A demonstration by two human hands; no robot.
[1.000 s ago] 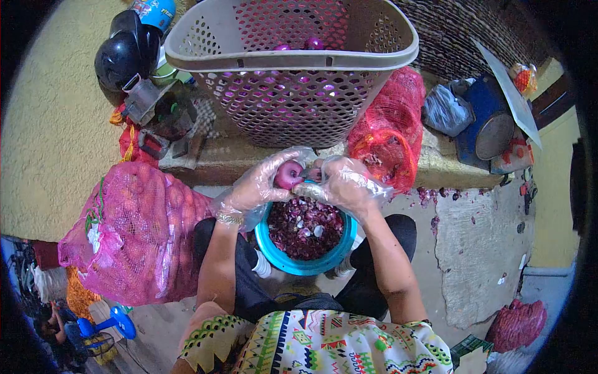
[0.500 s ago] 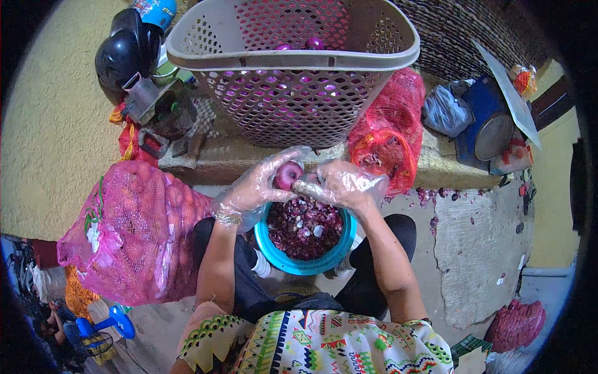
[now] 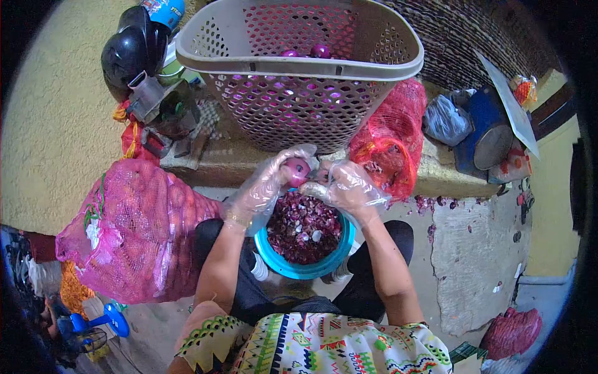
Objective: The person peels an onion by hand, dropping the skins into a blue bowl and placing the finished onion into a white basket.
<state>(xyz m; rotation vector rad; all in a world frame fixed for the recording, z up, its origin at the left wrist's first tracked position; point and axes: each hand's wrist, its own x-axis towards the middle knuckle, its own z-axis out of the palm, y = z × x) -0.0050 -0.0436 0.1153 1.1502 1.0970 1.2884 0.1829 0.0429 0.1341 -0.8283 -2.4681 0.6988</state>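
Observation:
My left hand [image 3: 265, 185], in a clear plastic glove, is closed round a purple-red onion [image 3: 297, 171]. Its round end faces my right hand. My right hand [image 3: 350, 189], gloved the same way, is curled close beside the onion, with its wrapped-looking thumb pointing at it. Whatever its fingers pinch is too small or hidden to make out. Directly below both hands stands a turquoise basin [image 3: 305, 272], holding a heap of dark onion skins [image 3: 305, 227] with a few pale bits.
A tall perforated basket [image 3: 299, 65] with onions stands on the ledge ahead. A full pink mesh sack [image 3: 137, 230] sits at left. A red mesh bag [image 3: 392, 149] leans right of the basket. Loose skins litter the floor. A blue fan [image 3: 103, 321] is at lower left.
The onion has turned a little in my left hand and shifted slightly up and right. My right hand's fingers have curled in nearer to it. The whole view has moved slightly.

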